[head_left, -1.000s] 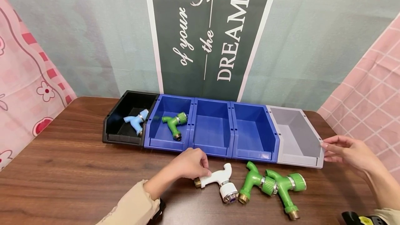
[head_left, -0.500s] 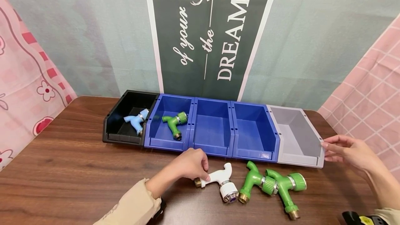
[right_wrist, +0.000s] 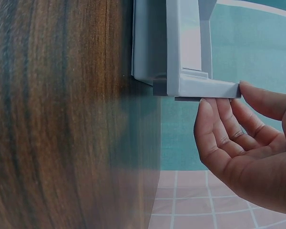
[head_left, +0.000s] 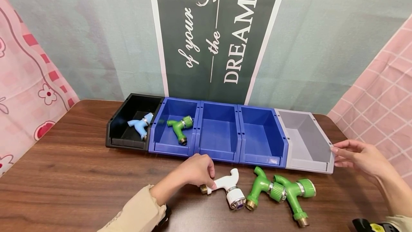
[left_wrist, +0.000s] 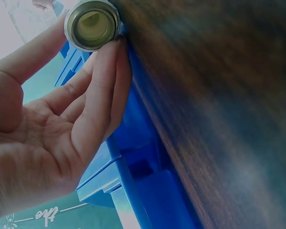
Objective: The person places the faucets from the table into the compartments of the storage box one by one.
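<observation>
My left hand (head_left: 197,170) pinches a white tap (head_left: 225,182) near its brass threaded end, between thumb and fingers. In the left wrist view the tap's round open end (left_wrist: 93,25) faces the camera at the fingertips. My right hand (head_left: 362,156) pinches the right side wall of a grey bin (head_left: 333,153); the right wrist view shows the thumb on one face of the bin wall (right_wrist: 209,88) and the fingers against the other. Right of the white tap lie two green taps, one nearer (head_left: 262,185) and one farther right (head_left: 293,194), their handle and body overlapping in this view.
Left of the grey bin runs a joined row: a black bin (head_left: 127,142) with a light blue tap (head_left: 140,124), then a blue bin (head_left: 170,149) with a green tap (head_left: 178,128), then two more blue bins (head_left: 219,131). A curtain (head_left: 299,46) hangs behind the wooden table (head_left: 80,174).
Almost nothing differs. The left thumb and fingers have shifted very slightly along the white tap; the right hand, bins and other taps stay where they were.
</observation>
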Tool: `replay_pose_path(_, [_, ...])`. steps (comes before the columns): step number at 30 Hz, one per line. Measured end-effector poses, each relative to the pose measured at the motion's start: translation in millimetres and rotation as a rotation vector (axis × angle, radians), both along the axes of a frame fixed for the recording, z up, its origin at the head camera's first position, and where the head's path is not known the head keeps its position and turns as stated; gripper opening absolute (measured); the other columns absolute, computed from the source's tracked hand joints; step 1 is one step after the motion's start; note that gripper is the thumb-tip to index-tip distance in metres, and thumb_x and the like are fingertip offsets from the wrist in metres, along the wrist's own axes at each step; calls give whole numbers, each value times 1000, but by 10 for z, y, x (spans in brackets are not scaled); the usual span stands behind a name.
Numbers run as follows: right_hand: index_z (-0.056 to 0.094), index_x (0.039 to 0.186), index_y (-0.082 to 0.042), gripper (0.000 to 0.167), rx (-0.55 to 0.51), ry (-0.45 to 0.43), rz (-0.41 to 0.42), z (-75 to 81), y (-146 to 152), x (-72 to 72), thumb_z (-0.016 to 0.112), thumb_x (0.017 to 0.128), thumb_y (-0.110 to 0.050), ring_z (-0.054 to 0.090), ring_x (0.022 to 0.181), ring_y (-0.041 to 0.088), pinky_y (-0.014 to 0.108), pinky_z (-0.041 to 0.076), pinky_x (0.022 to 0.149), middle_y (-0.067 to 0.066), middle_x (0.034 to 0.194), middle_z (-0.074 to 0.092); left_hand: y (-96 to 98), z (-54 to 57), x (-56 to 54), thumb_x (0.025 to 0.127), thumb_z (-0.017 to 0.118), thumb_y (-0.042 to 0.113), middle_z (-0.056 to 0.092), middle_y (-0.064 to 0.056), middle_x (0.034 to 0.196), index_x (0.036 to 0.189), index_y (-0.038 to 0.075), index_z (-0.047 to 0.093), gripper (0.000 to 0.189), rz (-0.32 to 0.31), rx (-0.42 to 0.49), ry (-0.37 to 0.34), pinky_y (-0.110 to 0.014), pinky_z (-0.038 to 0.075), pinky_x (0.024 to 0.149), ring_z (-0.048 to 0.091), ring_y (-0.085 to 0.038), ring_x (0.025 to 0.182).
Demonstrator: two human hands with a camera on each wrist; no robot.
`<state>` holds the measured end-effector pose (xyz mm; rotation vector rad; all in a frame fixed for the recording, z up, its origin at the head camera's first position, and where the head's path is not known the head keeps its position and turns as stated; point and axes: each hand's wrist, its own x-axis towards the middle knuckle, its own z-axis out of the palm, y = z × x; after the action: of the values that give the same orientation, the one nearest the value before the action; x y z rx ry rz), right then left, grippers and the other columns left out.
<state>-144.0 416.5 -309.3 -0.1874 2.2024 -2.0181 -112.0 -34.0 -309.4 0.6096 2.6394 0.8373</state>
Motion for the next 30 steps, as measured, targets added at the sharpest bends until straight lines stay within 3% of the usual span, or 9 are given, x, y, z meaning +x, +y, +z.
replay_pose_path(6, [68, 92, -9, 26, 25, 10, 16, -125, 170, -90, 49, 89, 9, 65, 68, 21, 35, 54, 59, 7, 81, 67, 1, 7, 7, 61, 83, 13, 51, 7, 53, 60, 13, 59, 24, 2, 16, -19, -20, 40, 48, 47, -7, 46])
replay_pose_path(14, [67, 98, -7, 23, 49, 20, 46, -328, 435, -228, 50, 90, 7, 65, 70, 24, 39, 54, 61, 8, 84, 67, 10, 19, 16, 61, 83, 14, 52, 9, 55, 59, 13, 61, 22, 2, -9, -3, -21, 40, 52, 46, -7, 54])
replay_pose_path(30, [67, 91, -8, 27, -21, 14, 27, -31, 33, -20, 48, 89, 11, 65, 67, 21, 33, 54, 59, 7, 80, 67, 8, 19, 31, 64, 82, 15, 53, 11, 56, 59, 15, 64, 18, -33, -49, 26, -22, 41, 59, 47, -6, 59])
